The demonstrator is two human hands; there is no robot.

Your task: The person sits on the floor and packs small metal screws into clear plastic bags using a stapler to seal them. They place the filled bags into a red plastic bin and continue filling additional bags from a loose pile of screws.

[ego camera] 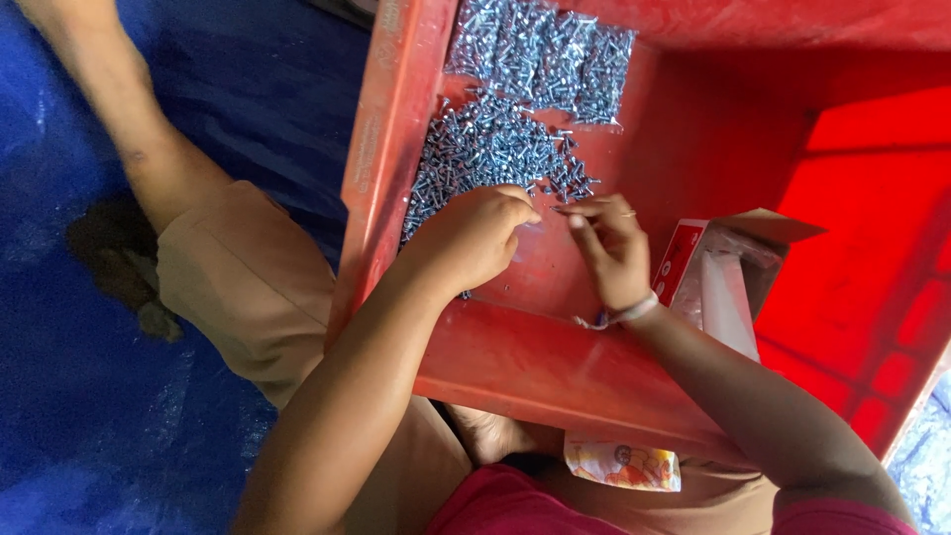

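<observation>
A heap of small silver screws (490,149) lies on the floor of a red plastic crate (555,367). My left hand (474,238) rests at the near edge of the heap, fingers curled closed over screws. Just right of it, my right hand (609,243) pinches a single screw between thumb and forefinger; a band circles its wrist. A clear bag of more screws (550,50) lies at the crate's far side.
A small open cardboard box (718,272) with a red side stands in the crate right of my right hand. Blue tarpaulin (59,396) covers the ground at left. My bent leg (238,267) lies beside the crate. A printed packet (622,464) sits under the crate's near wall.
</observation>
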